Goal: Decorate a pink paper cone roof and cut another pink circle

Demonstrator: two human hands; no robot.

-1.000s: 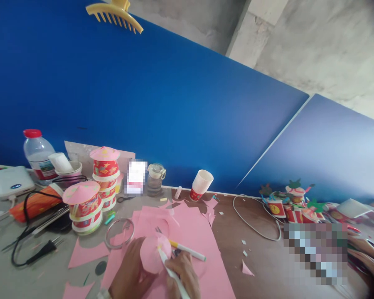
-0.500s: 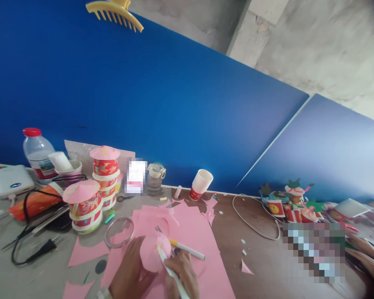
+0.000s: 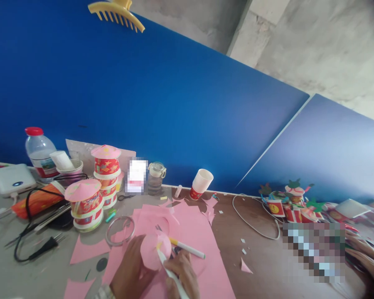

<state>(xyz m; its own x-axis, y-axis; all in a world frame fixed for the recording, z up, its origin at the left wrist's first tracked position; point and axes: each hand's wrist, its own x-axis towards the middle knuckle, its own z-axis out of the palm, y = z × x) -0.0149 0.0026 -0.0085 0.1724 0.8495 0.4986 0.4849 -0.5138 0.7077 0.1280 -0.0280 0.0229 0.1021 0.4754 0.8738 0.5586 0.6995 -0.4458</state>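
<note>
A round piece of pink paper [image 3: 151,251], shaped like a shallow cone, is held at its left and lower edge by my left hand [image 3: 131,265]. In my right hand [image 3: 183,268] is a white marker [image 3: 174,277], its yellow tip touching the paper near yellow marks. Just beyond the right hand lies a second marker [image 3: 190,249], white with a yellow part and a green end. Scissors lie partly hidden behind the pink disc. Under both hands spreads a large pink sheet [image 3: 212,265]. A clear ring-shaped roll [image 3: 121,231] rests to the left.
Left stand two stacked-cup towers [image 3: 86,203] with pink paper roofs, a black plug [image 3: 46,245], a power bank [image 3: 15,179] and a bottle [image 3: 41,155]. At the back are a lidded jar [image 3: 156,178] and paper cups [image 3: 202,182]. Another person's hand [image 3: 367,257] is far right.
</note>
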